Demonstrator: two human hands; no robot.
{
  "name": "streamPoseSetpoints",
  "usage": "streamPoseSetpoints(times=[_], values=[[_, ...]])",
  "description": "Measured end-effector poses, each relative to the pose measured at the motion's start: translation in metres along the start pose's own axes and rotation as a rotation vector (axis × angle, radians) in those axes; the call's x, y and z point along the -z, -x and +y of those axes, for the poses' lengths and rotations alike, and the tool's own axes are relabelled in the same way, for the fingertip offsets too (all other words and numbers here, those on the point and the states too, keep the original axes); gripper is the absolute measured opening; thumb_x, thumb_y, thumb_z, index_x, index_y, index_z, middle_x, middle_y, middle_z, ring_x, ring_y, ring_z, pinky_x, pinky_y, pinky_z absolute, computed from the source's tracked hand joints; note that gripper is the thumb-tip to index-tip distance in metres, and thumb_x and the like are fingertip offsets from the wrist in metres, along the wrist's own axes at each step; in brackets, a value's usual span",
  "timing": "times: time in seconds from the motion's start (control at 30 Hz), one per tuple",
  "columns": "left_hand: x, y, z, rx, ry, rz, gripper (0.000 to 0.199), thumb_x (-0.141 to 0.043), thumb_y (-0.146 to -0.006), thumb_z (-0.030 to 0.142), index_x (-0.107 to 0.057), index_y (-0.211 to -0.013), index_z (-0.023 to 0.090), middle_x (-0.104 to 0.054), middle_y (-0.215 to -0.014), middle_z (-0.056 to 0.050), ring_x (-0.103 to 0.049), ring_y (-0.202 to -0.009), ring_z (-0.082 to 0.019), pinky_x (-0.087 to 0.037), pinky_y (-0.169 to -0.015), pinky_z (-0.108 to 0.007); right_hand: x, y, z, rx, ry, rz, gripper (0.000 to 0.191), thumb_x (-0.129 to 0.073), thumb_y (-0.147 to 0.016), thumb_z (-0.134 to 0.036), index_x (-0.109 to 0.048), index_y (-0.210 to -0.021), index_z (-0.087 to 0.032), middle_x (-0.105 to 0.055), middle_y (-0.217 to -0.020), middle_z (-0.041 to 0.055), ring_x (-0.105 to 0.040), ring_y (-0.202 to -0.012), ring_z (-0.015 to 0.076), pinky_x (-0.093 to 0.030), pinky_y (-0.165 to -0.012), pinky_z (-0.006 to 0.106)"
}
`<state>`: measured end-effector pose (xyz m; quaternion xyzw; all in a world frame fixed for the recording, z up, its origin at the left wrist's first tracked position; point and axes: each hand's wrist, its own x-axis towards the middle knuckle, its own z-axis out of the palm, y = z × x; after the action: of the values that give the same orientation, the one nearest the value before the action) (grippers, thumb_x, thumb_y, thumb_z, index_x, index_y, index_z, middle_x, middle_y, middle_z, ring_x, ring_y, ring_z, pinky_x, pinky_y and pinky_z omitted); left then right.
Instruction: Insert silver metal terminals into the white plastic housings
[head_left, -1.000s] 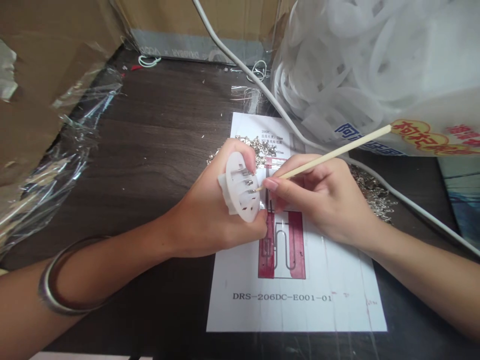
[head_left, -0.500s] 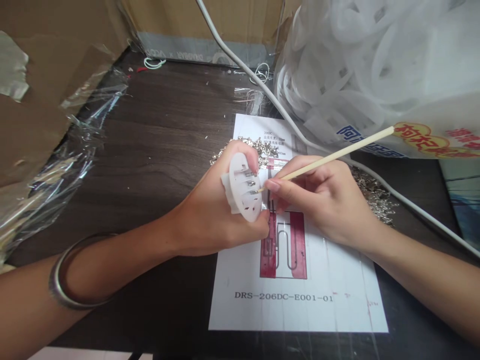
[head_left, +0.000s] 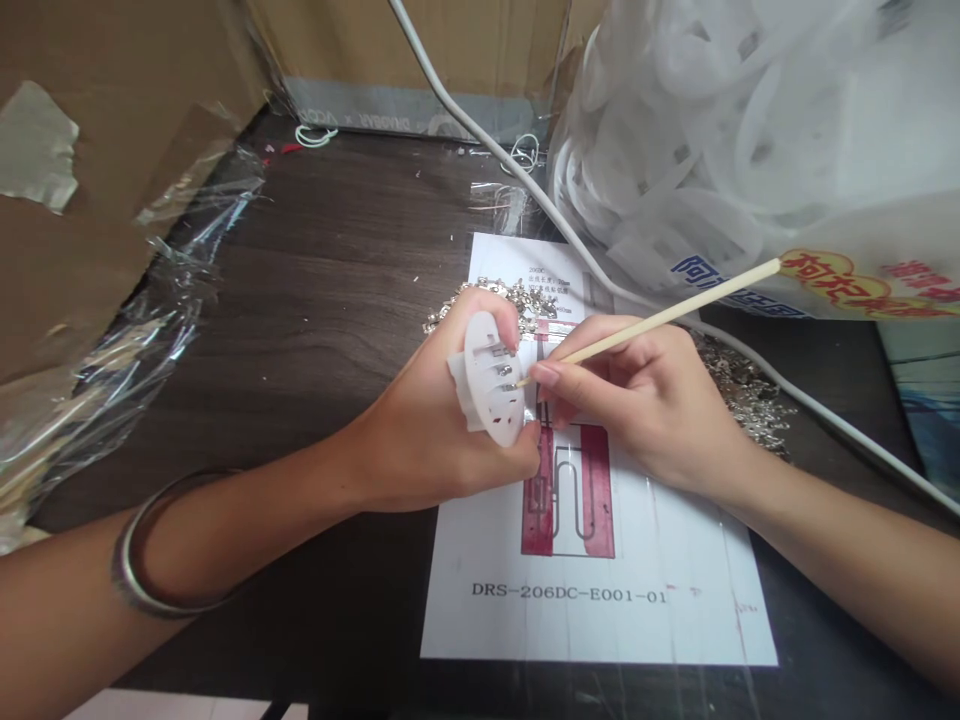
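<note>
My left hand [head_left: 442,420] is closed around a white plastic oval part [head_left: 487,400], its slotted face turned to the right. Small metal clips [head_left: 505,371] sit in some of the slots. Between thumb and fingers, my right hand [head_left: 637,390] pinches a thin wooden stick [head_left: 675,312]. The stick's narrow tip is at a metal piece in the oval part, close to its right edge; whether it presses on it I cannot tell. Behind my left hand lies a pile of small metal clips [head_left: 525,296], partly hidden by the fingers.
Under my hands lies a printed sheet [head_left: 570,620] with a red diagram. A second heap of metal clips [head_left: 750,400] is beyond my right wrist. A large clear bag of white plastic parts [head_left: 675,190] fills the back right. A white cable [head_left: 555,205] crosses the dark table [head_left: 330,260]; cardboard [head_left: 405,50] stands behind.
The camera view has shifted slightly. Both hands keep their grips, and the stick's tip stays at nearly the same spot on the oval part.
</note>
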<state>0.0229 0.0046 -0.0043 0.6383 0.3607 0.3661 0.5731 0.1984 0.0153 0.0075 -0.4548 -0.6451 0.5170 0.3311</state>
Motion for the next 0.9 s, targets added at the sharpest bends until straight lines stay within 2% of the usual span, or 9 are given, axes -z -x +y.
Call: streamPoseSetpoints(times=[0.3, 0.53, 0.63, 0.9], values=[[-0.0003, -0.0003, -0.0012, 0.028, 0.044, 0.001, 0.045, -0.059, -0.064, 0.002, -0.03, -0.09, 0.024, -0.038, -0.063, 0.011, -0.038, -0.048, -0.005, -0.032, -0.041, -0.014, -0.0007, 0.0007, 0.0025, 0.025, 0.01, 0.019, 0.019, -0.076, -0.079, -0.021, -0.067, -0.065, -0.012, -0.063, -0.058, 0.0006, -0.056, -0.047, 0.008, -0.04, -0.038, 0.019], [-0.0026, -0.0037, -0.0004, -0.057, 0.077, -0.039, 0.049, -0.059, -0.065, -0.003, -0.028, -0.091, 0.024, -0.049, -0.075, 0.009, -0.046, -0.055, -0.002, -0.037, -0.045, -0.01, -0.0046, 0.0044, 0.0079, 0.016, -0.254, 0.107, 0.02, -0.073, -0.082, -0.026, -0.062, -0.07, -0.015, -0.064, -0.057, -0.0003, -0.059, -0.046, 0.0107, -0.05, -0.043, 0.023], [-0.0024, -0.0013, -0.0008, -0.098, 0.02, -0.016, 0.049, -0.061, -0.065, -0.003, -0.03, -0.093, 0.022, -0.049, -0.077, 0.008, -0.046, -0.054, -0.002, -0.038, -0.044, -0.011, -0.0063, 0.0041, 0.0081, 0.019, -0.182, 0.125, 0.018, -0.071, -0.083, -0.023, -0.063, -0.069, -0.015, -0.063, -0.056, 0.0001, -0.059, -0.046, 0.0108, -0.047, -0.042, 0.023], [-0.0005, 0.0004, -0.0009, -0.079, -0.048, 0.017, 0.047, -0.062, -0.064, 0.001, -0.031, -0.092, 0.023, -0.043, -0.069, 0.01, -0.044, -0.05, -0.005, -0.036, -0.04, -0.014, -0.0067, 0.0015, 0.0067, 0.031, -0.086, 0.134, 0.019, -0.07, -0.084, -0.024, -0.064, -0.068, -0.014, -0.061, -0.054, -0.0001, -0.059, -0.046, 0.0108, -0.045, -0.042, 0.022]])
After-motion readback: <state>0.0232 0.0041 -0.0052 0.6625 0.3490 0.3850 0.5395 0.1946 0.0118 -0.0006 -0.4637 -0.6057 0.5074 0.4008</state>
